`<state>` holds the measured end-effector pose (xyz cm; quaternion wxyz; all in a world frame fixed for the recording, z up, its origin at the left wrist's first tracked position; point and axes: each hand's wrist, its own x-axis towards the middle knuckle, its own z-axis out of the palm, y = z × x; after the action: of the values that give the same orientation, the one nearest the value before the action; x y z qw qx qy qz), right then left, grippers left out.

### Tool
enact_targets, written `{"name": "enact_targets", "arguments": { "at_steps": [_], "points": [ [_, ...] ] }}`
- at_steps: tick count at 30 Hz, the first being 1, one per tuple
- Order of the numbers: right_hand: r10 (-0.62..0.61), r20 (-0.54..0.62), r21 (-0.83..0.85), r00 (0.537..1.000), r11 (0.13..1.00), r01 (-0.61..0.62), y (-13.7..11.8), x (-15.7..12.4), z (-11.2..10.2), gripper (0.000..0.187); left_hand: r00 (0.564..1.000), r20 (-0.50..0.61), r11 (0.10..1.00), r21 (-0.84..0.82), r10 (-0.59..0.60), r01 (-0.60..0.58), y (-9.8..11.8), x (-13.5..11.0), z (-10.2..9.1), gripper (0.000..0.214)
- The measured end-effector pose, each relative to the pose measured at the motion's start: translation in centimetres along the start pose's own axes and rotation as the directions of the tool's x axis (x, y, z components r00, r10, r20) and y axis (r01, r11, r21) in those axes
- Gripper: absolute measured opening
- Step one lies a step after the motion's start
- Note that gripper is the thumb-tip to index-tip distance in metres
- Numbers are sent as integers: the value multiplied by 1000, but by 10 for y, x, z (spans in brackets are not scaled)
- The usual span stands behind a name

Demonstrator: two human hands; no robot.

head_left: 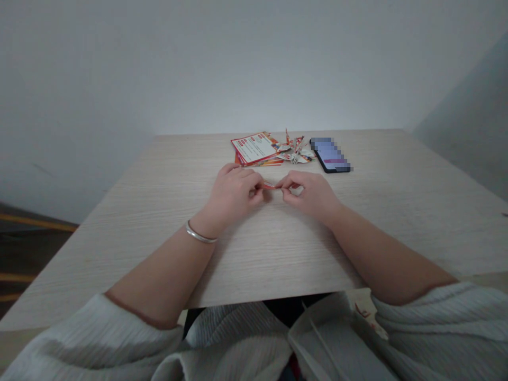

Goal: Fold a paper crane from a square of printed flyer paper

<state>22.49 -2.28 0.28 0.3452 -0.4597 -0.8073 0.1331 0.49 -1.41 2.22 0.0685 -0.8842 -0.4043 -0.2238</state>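
Note:
Between my two hands, a little above the table, is a small folded piece of red and white paper (268,186). My left hand (237,188) pinches its left part, with the thumb below and the fingers curled over it. At its right tip, the thumb and forefinger of my right hand (307,194) are pinched together. Most of the paper is hidden behind my fingers. Just beyond my hands lie several folded paper cranes (296,150) in a cluster, partly overlapping a stack of printed leaflets (256,148) with red borders.
A dark phone (331,155) with its screen lit lies to the right of the folded paper. The pale wooden table (159,174) meets a plain wall (254,63) at its far edge. At the lower left, a dark chair-like frame (35,227) shows beside the table.

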Motion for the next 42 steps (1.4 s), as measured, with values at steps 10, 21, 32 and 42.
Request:
{"name": "enact_targets", "arguments": {
  "at_steps": [10,21,32,42],
  "points": [
    [-8,-38,135,999,991,13,11,2,-3,6,998,58,997,67,-36,32,-10,0,0,14],
    [43,-19,153,999,987,-40,20,0,-5,7,986,144,979,195,-89,60,-20,-1,-3,20],
    [-139,186,-410,973,888,206,-9,5,1,28,993,115,987,159,-11,-8,4,0,1,21],
    [-48,142,-393,989,914,101,-1,1,3,26,987,156,988,151,-38,14,0,-1,1,21]
  ]
}}
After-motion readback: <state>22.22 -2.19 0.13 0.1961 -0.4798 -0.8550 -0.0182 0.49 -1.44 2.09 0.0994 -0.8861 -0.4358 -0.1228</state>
